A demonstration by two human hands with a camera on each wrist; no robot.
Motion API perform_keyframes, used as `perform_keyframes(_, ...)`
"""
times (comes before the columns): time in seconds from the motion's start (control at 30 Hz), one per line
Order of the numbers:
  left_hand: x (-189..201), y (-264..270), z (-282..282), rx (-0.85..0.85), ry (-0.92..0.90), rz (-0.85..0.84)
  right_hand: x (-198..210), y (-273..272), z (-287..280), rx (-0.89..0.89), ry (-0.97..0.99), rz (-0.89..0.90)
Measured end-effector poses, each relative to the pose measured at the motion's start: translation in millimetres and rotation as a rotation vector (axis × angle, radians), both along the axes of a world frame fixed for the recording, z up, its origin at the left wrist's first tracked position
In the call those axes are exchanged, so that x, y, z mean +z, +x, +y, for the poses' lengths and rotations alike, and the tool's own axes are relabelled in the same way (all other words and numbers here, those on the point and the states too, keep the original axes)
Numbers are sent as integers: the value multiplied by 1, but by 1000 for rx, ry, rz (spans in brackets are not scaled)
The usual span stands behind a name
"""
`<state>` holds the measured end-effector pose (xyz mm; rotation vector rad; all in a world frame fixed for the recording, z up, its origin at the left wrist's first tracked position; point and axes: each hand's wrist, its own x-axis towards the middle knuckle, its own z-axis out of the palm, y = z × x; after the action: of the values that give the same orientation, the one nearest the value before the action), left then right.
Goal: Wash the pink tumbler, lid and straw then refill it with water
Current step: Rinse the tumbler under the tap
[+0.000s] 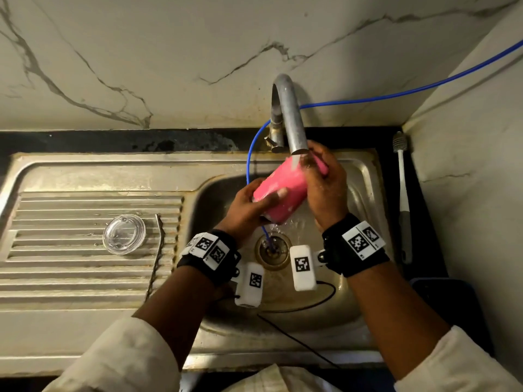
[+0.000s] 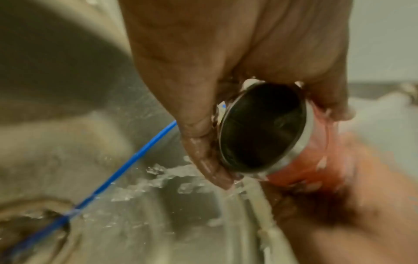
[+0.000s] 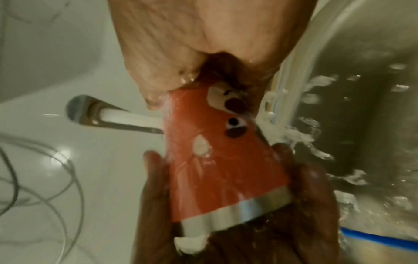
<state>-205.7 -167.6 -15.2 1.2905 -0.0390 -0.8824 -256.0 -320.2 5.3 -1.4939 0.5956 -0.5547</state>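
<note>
The pink tumbler [image 1: 280, 190] is tilted over the sink basin, directly under the tap's [image 1: 291, 117] running water. My left hand [image 1: 246, 206] grips its lower end, fingers and thumb around the steel-rimmed mouth [image 2: 262, 130]. My right hand [image 1: 327, 188] wraps the upper end beside the spout. In the right wrist view, water hits the wet pink body [image 3: 217, 166] below my right hand [image 3: 203, 44]. The clear lid [image 1: 124, 234] lies on the drainboard, with the metal straw [image 1: 157, 250] just to its right.
Water splashes into the steel sink [image 1: 365, 176] around the drain [image 1: 273, 248]. A thin blue hose [image 1: 396, 93] runs from the right wall down into the drain. A white-handled brush [image 1: 403, 199] lies on the dark counter to the right. Marble wall behind.
</note>
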Motion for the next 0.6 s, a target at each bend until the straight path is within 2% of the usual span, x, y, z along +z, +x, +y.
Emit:
perform_keyframes(0.07, 5, 1, -1, 98, -63, 143, -6, 2, -1, -28, 126, 12)
perform_keyframes(0.1, 8, 1, -2, 122, -54, 141, -8, 3, -1, -40, 215, 41)
perform_keyframes(0.17, 9, 2, -2, 129, 0, -4, -13, -1, 0, -29, 426, 133)
perform_keyframes(0.23, 9, 7, 1, 103, 118, -344, -14, -8, 1, 22, 583, 247)
perform_keyframes(0.3, 8, 14, 4, 8, 249, -828, -17, -17, 1, 40, 697, 333)
perform_keyframes(0.33, 9, 16, 3, -51, 261, -1017, -18, -21, 1, 38, 756, 357)
perform_keyframes(0.43, 18, 14, -8, -156, 234, -1275, -23, -26, -2, 30, 906, 355)
perform_keyframes(0.5, 18, 11, -11, -181, 225, -1305, -24, -27, -6, 7, 958, 310)
perform_keyframes(0.53, 16, 10, -11, -174, 218, -1267, -24, -27, -8, -19, 968, 285)
perform_keyframes(0.6, 13, 8, -9, -111, 211, -1081, -23, -28, -12, -47, 922, 241)
